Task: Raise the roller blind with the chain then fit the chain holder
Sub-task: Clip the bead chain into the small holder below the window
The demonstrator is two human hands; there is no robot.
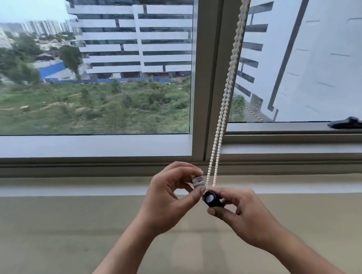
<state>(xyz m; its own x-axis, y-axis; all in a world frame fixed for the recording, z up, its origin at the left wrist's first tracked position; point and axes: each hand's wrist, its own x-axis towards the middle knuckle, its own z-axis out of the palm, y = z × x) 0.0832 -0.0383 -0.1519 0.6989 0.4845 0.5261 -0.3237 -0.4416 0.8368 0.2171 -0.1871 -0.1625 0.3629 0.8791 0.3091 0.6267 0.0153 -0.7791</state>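
A white bead chain [226,98] hangs as a double strand from the top right down to my hands in front of the window frame. My right hand [242,214] pinches a dark chain holder part [212,199] with a pale round face, right where the chain's bottom loop ends. My left hand [168,198] pinches a small clear plastic piece [198,181] between thumb and forefinger, just left of the chain. The two pieces are close together but apart. The roller blind itself is out of view.
A beige window mullion [209,74] runs vertically behind the chain. A dark window handle [349,123] lies on the right sash frame. Below the glass runs a white sill [75,187], then a beige wall.
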